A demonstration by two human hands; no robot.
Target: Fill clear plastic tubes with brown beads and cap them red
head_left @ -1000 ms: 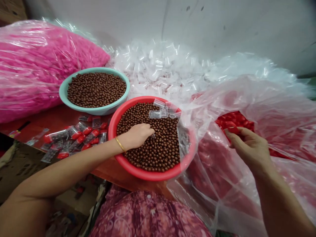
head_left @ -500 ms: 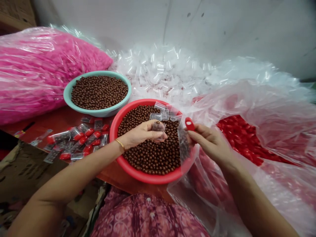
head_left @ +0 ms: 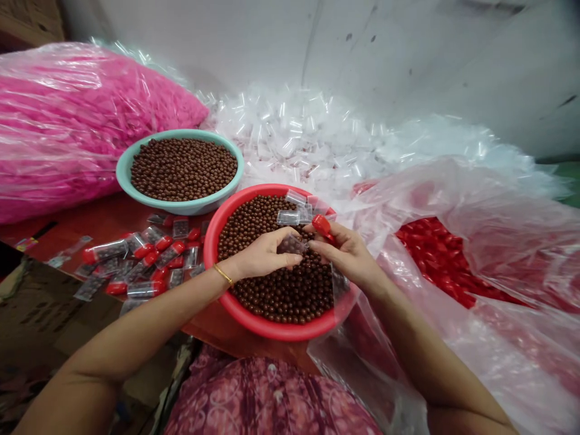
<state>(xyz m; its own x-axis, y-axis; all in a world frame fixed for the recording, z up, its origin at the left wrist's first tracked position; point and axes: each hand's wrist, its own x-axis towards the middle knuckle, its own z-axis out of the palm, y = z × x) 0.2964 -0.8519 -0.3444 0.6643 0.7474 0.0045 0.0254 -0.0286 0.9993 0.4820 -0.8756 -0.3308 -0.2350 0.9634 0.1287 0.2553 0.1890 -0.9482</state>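
Observation:
My left hand (head_left: 268, 252), with a gold bracelet at the wrist, is closed round a small clear plastic container (head_left: 292, 244) that has dark balls inside. In my right hand (head_left: 347, 251) a red plastic cap (head_left: 321, 225) is pinched between thumb and fingers. The two hands are close together, fingertips almost meeting. Below them sits a red basin (head_left: 272, 331) of shiny brown chocolate balls (head_left: 290, 302). A few empty clear containers (head_left: 289, 217) lie on the balls at its far side.
Left of the basin, filled containers with red caps (head_left: 145, 263) lie heaped on the red tabletop (head_left: 217, 320). A light-blue basin (head_left: 136, 192) of brown balls stands behind them. A bag of pink pieces (head_left: 90, 121), piled clear containers (head_left: 294, 130) and an opened bag of red caps (head_left: 435, 254) surround the space.
My right hand has moved left with the red cap, from the basin's right rim to beside the container in my left hand. The left hand has shifted slightly and tilted the container.

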